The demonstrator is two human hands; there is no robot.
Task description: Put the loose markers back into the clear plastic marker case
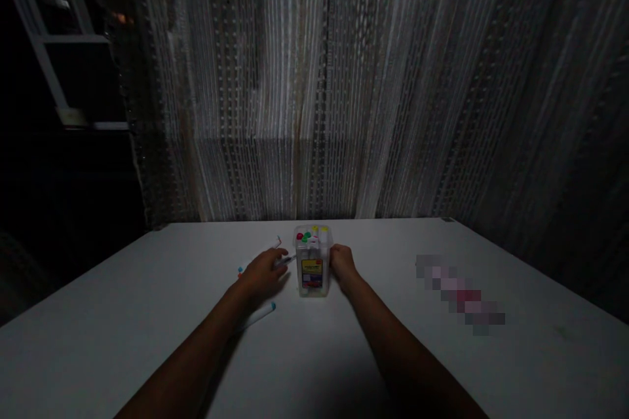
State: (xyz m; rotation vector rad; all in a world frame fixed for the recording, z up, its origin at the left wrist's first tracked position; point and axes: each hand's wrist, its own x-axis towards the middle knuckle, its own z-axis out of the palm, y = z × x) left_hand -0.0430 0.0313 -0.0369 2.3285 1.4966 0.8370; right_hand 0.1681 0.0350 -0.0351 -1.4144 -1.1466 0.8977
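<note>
A clear plastic marker box [312,275] stands upright near the middle of the white table. Several markers with red, green and yellow ends show at its top, and a printed label is on its front. My left hand [264,270] is just left of the box, fingers closed around a marker [284,262] that points towards the box. Against the box's right side my right hand [343,262] is closed, its curled fingers at the edge; the fingertips are hidden. A white marker with a teal cap [263,314] lies beside my left forearm.
Behind my left hand lie more markers [273,243], partly covered, with blue and orange ends showing. A blurred-out long object [459,294] rests on the table [393,334] to the right. A striped curtain [314,111] hangs beyond the far edge. The room is dim.
</note>
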